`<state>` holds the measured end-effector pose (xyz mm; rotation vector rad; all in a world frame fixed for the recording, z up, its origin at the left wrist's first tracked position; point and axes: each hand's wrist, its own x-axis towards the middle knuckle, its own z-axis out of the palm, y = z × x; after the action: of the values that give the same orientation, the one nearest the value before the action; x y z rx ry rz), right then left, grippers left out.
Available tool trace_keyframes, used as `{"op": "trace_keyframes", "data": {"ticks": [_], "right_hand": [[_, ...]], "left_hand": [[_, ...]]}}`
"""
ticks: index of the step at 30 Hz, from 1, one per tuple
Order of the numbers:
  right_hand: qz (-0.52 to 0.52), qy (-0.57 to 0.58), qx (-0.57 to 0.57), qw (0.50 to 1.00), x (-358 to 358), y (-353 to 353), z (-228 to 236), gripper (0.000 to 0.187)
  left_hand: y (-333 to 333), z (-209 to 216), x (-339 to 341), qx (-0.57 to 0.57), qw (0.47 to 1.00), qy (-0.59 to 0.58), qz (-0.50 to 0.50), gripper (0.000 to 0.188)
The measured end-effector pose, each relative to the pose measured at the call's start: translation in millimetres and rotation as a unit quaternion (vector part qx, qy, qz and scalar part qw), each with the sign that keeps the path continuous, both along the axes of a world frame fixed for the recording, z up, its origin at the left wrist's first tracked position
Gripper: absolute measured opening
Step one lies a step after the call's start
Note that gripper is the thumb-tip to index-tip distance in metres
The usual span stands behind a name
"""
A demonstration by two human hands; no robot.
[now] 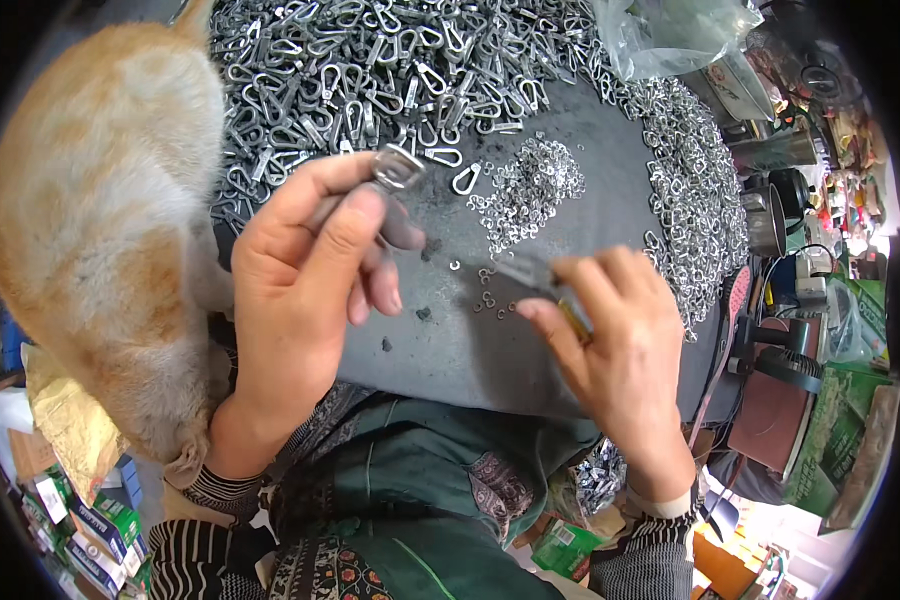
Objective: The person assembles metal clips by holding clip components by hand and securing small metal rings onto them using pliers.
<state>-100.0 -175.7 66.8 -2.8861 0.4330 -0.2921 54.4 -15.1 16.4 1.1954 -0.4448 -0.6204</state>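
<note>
Raised over the grey tabletop (425, 345), my left hand (295, 265) pinches a small piece of metal hardware, a buckle-like loop (398, 168), between thumb and fingers. The rest of that piece is hidden by my fingers. My right hand (625, 345) is closed round pliers (522, 272) with yellow on the handle. Their jaws point left toward my left hand, blurred and apart from the metal piece. Below the jaws lie a few loose small open rings (488, 298). Just beyond is a heap of small silver rings (532, 190).
A large pile of metal snap hooks (370, 75) covers the far table. Along the right edge runs a heap of metal loops (695, 190). An orange-and-white cat (110, 180) lies close at my left arm. A clear plastic bag (670, 40) and a small black fan (790, 370) are at right.
</note>
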Motion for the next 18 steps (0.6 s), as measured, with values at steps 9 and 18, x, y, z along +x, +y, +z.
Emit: {"op": "trace_keyframes", "data": {"ticks": [9, 18], "right_hand": [[0.007, 0.054, -0.145, 0.988, 0, 15, -21, 0.028], [0.014, 0.072, -0.163, 0.984, 10, 20, -17, 0.03]], "left_hand": [[-5, 2, -8, -0.034, 0.998, 0.055, 0.025, 0.026], [3, -4, -5, -0.01, 0.998, 0.068, -0.001, 0.024]]}}
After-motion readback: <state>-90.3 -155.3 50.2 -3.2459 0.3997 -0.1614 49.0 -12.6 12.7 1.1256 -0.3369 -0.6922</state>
